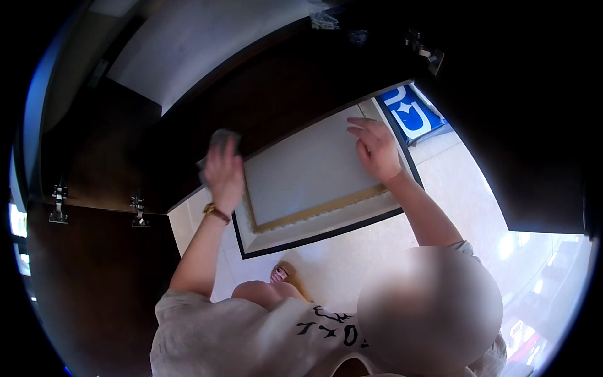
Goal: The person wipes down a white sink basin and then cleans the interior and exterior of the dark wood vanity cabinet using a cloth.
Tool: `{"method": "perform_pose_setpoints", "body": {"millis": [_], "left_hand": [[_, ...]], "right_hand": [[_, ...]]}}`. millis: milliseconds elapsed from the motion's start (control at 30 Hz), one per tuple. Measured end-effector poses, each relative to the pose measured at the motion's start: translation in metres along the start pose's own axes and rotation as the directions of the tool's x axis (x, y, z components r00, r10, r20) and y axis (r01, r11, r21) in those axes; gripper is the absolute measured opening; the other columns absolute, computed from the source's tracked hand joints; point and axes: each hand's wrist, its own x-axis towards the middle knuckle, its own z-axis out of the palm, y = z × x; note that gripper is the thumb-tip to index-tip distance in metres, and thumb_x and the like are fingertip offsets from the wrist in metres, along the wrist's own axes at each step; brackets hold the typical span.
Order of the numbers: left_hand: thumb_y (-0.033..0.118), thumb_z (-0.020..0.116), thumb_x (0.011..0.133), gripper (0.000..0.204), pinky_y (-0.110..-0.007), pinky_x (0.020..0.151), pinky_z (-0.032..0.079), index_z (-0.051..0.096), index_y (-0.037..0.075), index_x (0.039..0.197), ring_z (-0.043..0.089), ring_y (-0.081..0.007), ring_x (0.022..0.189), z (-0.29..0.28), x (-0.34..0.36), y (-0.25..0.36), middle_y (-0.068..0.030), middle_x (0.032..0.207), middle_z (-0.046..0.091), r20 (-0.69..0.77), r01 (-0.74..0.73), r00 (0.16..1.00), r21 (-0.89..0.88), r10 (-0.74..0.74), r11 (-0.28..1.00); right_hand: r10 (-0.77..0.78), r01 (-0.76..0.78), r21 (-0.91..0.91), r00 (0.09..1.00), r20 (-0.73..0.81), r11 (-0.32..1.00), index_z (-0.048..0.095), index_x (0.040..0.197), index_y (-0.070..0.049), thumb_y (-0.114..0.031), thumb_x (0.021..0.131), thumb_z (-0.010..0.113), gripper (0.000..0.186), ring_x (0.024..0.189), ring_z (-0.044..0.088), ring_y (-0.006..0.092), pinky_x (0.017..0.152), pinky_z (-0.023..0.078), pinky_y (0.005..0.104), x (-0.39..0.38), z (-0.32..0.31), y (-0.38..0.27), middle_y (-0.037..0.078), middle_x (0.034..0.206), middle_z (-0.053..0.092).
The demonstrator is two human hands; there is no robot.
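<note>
My left hand (224, 173) is closed on a crumpled grey cloth (220, 139) and presses it against the dark brown wooden surface (276, 94), just past the upper left corner of a large framed white panel (308, 166). A gold band sits on that wrist. My right hand (375, 149) lies flat on the panel's upper right part, fingers spread and holding nothing. The panel has a gold inner border, a white surround and a thin black outer edge (314, 237). It sits low on the light tiled floor (452, 182), its far side against the dark wood.
Dark brown cabinet doors with metal hinges (137, 210) stand at the left, and another dark panel (534, 138) rises at the right. A blue and white sign (411, 114) lies beyond the panel's right corner. My sandalled foot (281, 274) is near the panel's front edge.
</note>
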Motion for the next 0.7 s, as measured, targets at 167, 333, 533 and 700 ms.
{"method": "perform_pose_setpoints", "body": {"millis": [167,333,533,700], "left_hand": [[0.025,0.055,0.089,0.059,-0.05,0.099,0.035,0.036,0.013,0.144,0.034,-0.0339,0.135,0.006,0.047,0.149,-0.0166,0.148,0.033,-0.194,-0.31,0.93,0.042,0.312,0.95],[0.021,0.055,0.088,0.065,-0.047,0.096,0.039,0.03,0.008,0.146,0.038,-0.0293,0.132,0.031,0.103,0.274,-0.0129,0.148,0.036,-0.228,-0.32,0.928,-0.079,0.295,0.944],[0.025,0.054,0.089,0.056,-0.054,0.103,0.033,0.038,0.018,0.142,0.037,-0.028,0.132,0.049,0.107,0.312,-0.0111,0.146,0.038,-0.31,-0.453,0.867,-0.162,0.391,0.876],[0.013,0.049,0.089,0.047,-0.052,0.098,0.036,0.049,0.021,0.134,0.041,-0.0291,0.127,0.039,0.074,0.219,-0.0102,0.132,0.049,-0.29,-0.503,0.829,-0.011,0.479,0.864]], "right_hand": [[0.246,-0.232,0.1,0.957,-0.153,0.967,0.067,0.093,-0.005,0.002,0.08,0.054,0.02,0.102,0.06,0.0278,0.089,0.049,0.0376,0.015,-0.013,0.008,0.009,0.113,0.063],[0.293,-0.285,0.079,0.876,-0.383,0.955,0.065,0.1,-0.005,-0.001,0.083,0.052,0.022,0.106,0.058,0.0301,0.091,0.048,0.0373,0.037,-0.027,0.019,0.012,0.113,0.061],[0.285,-0.277,0.083,0.86,-0.424,0.957,0.063,0.107,-0.006,-0.007,0.089,0.048,0.023,0.111,0.056,0.0289,0.093,0.047,0.0369,0.045,-0.029,0.019,0.012,0.119,0.056],[0.23,-0.241,0.013,0.908,-0.35,0.97,0.063,0.109,-0.007,-0.003,0.089,0.048,0.025,0.11,0.058,0.028,0.09,0.049,0.0355,0.037,-0.031,0.022,0.011,0.119,0.057]]}}
